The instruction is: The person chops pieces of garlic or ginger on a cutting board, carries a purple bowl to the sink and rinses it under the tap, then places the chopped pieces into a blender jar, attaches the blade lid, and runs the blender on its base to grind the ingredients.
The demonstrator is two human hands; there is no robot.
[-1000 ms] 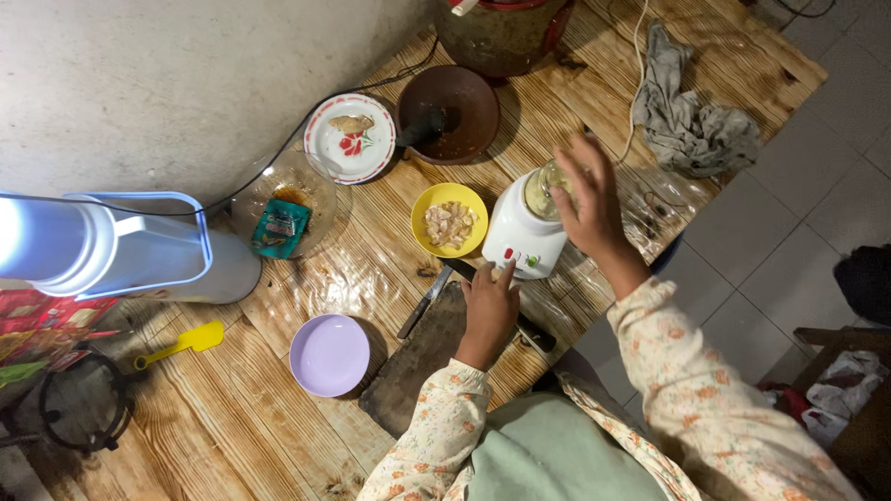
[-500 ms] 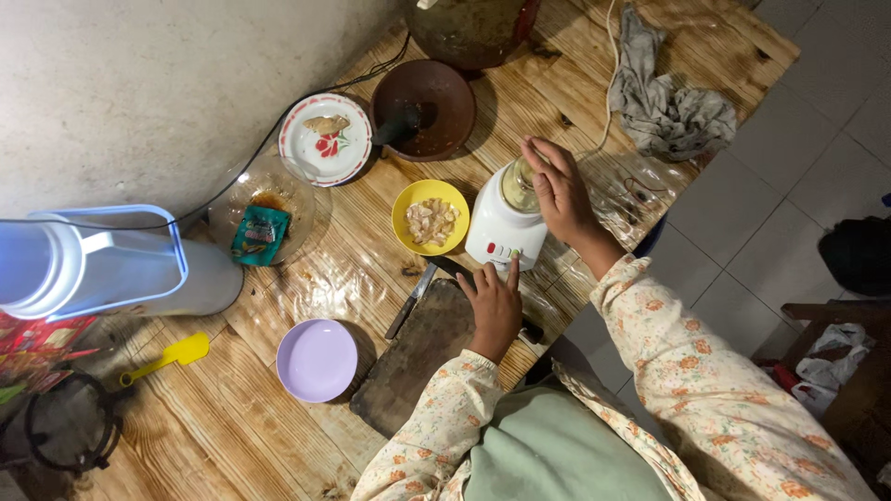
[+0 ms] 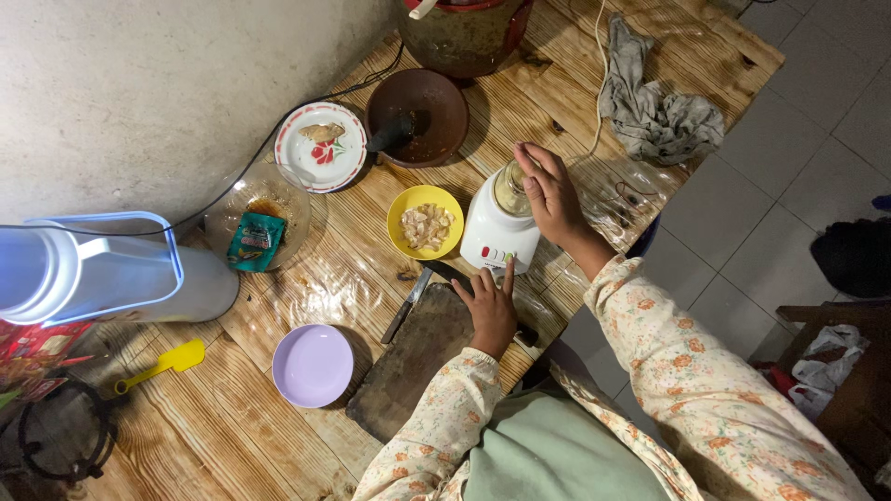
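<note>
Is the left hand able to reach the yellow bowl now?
Probably yes: the left hand rests by the blender base, and the yellow bowl sits just beside, with nothing between.

Wooden table seen from above, covered partly with clear plastic sheet. White blender stands near the right edge. Right hand rests flat over the small jar on top of the blender. Left hand lies on the dark cutting board, index finger extended and touching the button panel at the blender base. Knife lies along the board's far-left edge. Yellow bowl of pale pieces sits just left of the blender. Lilac bowl left of the board. Brown mortar with pestle farther off, patterned plate beside it. Grey cloth lies at far right
</note>
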